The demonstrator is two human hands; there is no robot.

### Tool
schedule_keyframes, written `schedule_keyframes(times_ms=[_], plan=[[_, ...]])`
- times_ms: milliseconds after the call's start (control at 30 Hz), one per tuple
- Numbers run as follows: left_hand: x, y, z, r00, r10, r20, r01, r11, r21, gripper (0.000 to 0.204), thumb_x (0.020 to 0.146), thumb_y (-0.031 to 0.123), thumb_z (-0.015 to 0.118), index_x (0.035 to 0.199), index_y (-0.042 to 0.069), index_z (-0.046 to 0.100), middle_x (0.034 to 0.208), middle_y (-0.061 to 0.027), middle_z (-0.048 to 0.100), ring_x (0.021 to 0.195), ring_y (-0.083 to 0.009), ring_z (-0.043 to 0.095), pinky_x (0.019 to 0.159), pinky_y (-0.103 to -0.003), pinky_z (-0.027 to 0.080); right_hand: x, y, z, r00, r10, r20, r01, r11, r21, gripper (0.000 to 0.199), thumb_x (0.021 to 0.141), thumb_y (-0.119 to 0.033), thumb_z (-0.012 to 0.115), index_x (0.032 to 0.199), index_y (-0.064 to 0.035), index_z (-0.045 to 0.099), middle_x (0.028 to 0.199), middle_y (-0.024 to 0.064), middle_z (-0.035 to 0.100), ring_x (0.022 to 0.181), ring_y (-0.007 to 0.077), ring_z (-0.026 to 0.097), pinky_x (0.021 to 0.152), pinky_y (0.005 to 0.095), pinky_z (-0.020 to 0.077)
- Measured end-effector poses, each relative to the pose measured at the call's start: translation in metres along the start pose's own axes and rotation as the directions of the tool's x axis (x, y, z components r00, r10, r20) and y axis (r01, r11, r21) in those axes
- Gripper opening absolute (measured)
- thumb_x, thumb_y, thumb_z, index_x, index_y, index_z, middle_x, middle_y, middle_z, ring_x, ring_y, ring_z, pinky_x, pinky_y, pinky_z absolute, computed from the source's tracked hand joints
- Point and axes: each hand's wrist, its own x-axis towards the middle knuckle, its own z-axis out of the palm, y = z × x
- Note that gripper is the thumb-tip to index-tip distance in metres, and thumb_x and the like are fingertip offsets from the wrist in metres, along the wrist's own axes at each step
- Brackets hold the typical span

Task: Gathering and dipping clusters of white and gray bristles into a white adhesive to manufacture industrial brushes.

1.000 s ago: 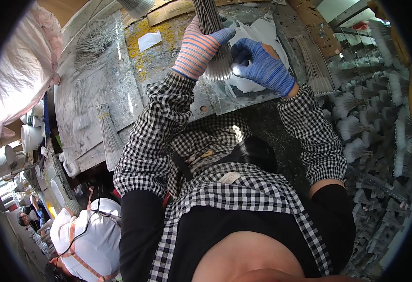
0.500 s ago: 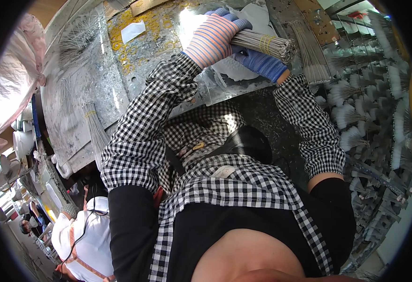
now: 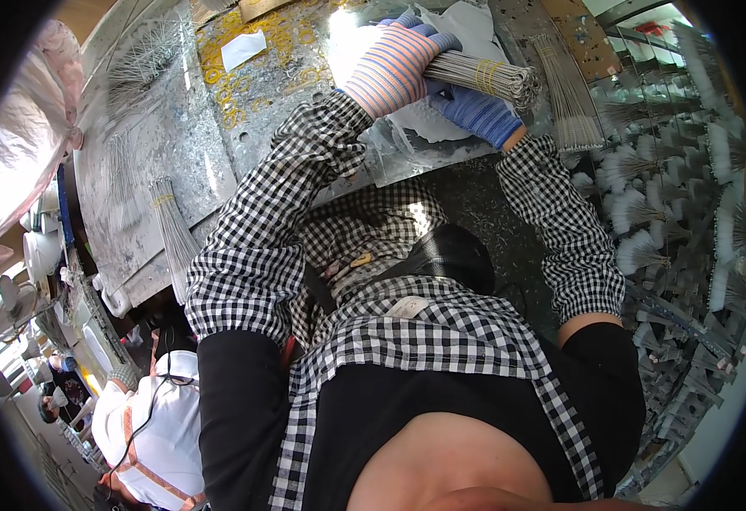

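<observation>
A thick bundle of thin grey metal wires (image 3: 484,77) with looped right ends lies over the far part of the worktable, wound with yellow rubber bands. My left hand (image 3: 395,66), in an orange-and-blue striped glove, is closed over the bundle's left end. Beneath the wires, my right hand (image 3: 482,116) in a blue glove supports them from the near side; its fingers are mostly hidden under the bundle. A crumpled white sheet (image 3: 428,123) lies on the table below both hands.
On the grey worktable (image 3: 177,128) are scattered yellow rubber bands (image 3: 232,102), a white paper piece (image 3: 243,50) and a banded wire bundle (image 3: 171,223) at the left edge. More wires (image 3: 570,98) lie right of my hands. Racked white brush-like pieces (image 3: 645,170) fill the right side. A co-worker (image 3: 156,426) sits lower left.
The hands and the wire bundle have shifted very slightly to the right in the view. Both hands keep the same hold.
</observation>
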Motion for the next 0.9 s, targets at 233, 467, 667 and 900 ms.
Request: schedule_keyframes(times_ms=[233, 467, 667, 900], plan=[[0.020, -0.002, -0.030, 0.888, -0.450, -0.095, 0.357, 0.805, -0.475, 0.049, 0.077, 0.020, 0.081, 0.118, 0.003, 0.060, 0.087, -0.0089, 0.067, 0.080, -0.0256, 0.065, 0.078, -0.040, 0.054, 0.005, -0.030, -0.060, 0.984, 0.073, -0.161, -0.044, 0.984, 0.174, 0.036, 0.088, -0.044, 0.077, 0.107, -0.0135, 0.078, 0.084, 0.0037, 0.076, 0.073, 0.0153, 0.071, 0.076, 0.0300, 0.0596], [0.033, -0.010, -0.035, 0.804, -0.588, -0.087, 0.297, 0.524, -0.798, 0.032, 0.087, 0.018, 0.078, 0.107, 0.002, 0.059, 0.084, -0.0037, 0.062, 0.078, -0.0145, 0.057, 0.072, -0.032, 0.051, 0.013, -0.062, -0.079, 0.993, 0.112, -0.044, -0.090, 0.936, 0.341, 0.039, 0.086, -0.041, 0.081, 0.109, -0.0100, 0.077, 0.098, 0.0038, 0.078, 0.091, 0.0154, 0.073, 0.085, 0.0312, 0.0591], [0.036, -0.016, -0.030, 0.783, -0.609, -0.125, 0.286, 0.531, -0.798, 0.024, 0.091, 0.020, 0.072, 0.103, 0.003, 0.060, 0.084, -0.0052, 0.064, 0.074, -0.0157, 0.057, 0.069, -0.032, 0.049, 0.023, -0.058, -0.077, 0.993, 0.118, -0.016, -0.111, 0.965, 0.236, 0.048, 0.084, -0.046, 0.081, 0.111, -0.0066, 0.072, 0.095, 0.0058, 0.077, 0.090, 0.0163, 0.074, 0.087, 0.0303, 0.0597], [0.038, -0.015, -0.030, 0.752, -0.658, 0.038, 0.383, 0.390, -0.837, 0.025, 0.089, 0.017, 0.073, 0.105, 0.002, 0.061, 0.087, -0.0055, 0.066, 0.076, -0.0160, 0.060, 0.068, -0.031, 0.050, 0.029, -0.041, -0.062, 0.991, 0.129, -0.022, -0.111, 0.923, 0.369, 0.052, 0.081, -0.049, 0.082, 0.112, -0.0085, 0.072, 0.095, 0.0056, 0.076, 0.089, 0.0165, 0.074, 0.087, 0.0311, 0.0595]])
